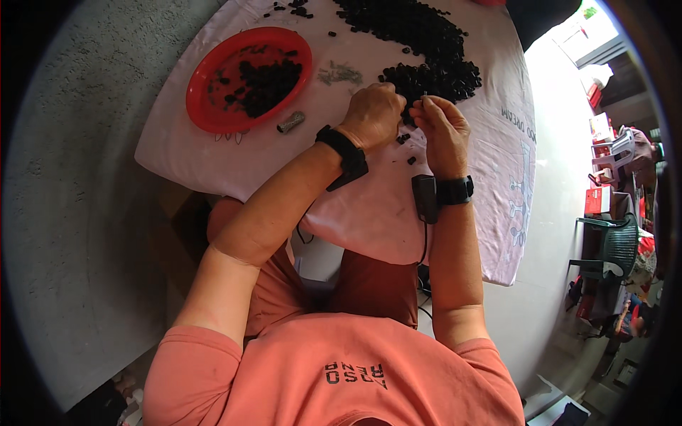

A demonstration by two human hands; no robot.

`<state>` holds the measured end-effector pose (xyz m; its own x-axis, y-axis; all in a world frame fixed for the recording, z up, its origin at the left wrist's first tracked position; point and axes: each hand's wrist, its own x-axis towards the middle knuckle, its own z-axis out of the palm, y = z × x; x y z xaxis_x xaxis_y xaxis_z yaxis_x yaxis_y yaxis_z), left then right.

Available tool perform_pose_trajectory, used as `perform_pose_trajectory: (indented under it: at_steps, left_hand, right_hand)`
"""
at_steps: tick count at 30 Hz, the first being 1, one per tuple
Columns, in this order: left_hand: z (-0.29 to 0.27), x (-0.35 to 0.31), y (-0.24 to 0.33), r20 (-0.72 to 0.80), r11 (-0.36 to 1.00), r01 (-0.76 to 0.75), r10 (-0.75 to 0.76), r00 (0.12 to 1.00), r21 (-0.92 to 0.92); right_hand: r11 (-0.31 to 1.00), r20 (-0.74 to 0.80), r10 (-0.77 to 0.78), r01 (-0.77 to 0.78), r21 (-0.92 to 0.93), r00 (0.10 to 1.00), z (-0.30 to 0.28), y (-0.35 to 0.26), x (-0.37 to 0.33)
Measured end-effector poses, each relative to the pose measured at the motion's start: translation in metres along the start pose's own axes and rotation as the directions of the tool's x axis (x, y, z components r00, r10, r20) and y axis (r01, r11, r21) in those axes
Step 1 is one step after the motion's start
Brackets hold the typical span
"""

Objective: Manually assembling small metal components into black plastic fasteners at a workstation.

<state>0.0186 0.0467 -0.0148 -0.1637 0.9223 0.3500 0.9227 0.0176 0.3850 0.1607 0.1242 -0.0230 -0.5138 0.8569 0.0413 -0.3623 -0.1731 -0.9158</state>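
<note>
My left hand [375,112] is closed, fingers curled at the near edge of a heap of small black parts [433,82]; what it holds is hidden. Close on its right, my right hand [447,131] pinches a small thin grey piece between thumb and fingertips. A few loose black parts [403,139] lie just below the hands. To the left of the heap is a scatter of thin grey pin-like pieces [339,73]. A red basin [202,117] holds more black parts and some thin grey pieces. Beside the basin lies a short grey patterned cylinder [290,122].
A pale pink printed cloth [192,160] covers the table. The black parts spread to its far edge. A black box with a cable [425,199] sits by my right wrist. On the right stand a green chair [618,241] and red-and-white boxes [598,200].
</note>
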Motion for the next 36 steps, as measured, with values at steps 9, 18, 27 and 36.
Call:
perform_pose_trajectory:
  at_steps: [9,18,27,36]
  left_hand:
    - [-0.021,-0.020,-0.015,-0.007,0.824,0.177,-0.215,0.977,-0.538]
    - [-0.025,-0.022,-0.018,0.176,0.353,0.288,-0.319,0.931,-0.890]
    - [-0.021,-0.023,-0.015,0.263,0.094,0.312,-0.348,0.900,-0.945]
    - [-0.023,-0.024,-0.016,0.278,0.096,0.332,-0.361,0.890,-0.938]
  right_hand:
    - [0.986,0.097,0.039,-0.022,-0.166,0.995,0.013,-0.001,-0.009]
    - [0.960,0.193,0.123,-0.068,-0.271,0.973,0.019,0.000,-0.012]
    - [0.951,0.224,0.144,-0.072,-0.301,0.964,0.019,-0.002,-0.013]
    - [0.962,0.193,0.142,-0.090,-0.257,0.971,0.020,-0.001,-0.013]
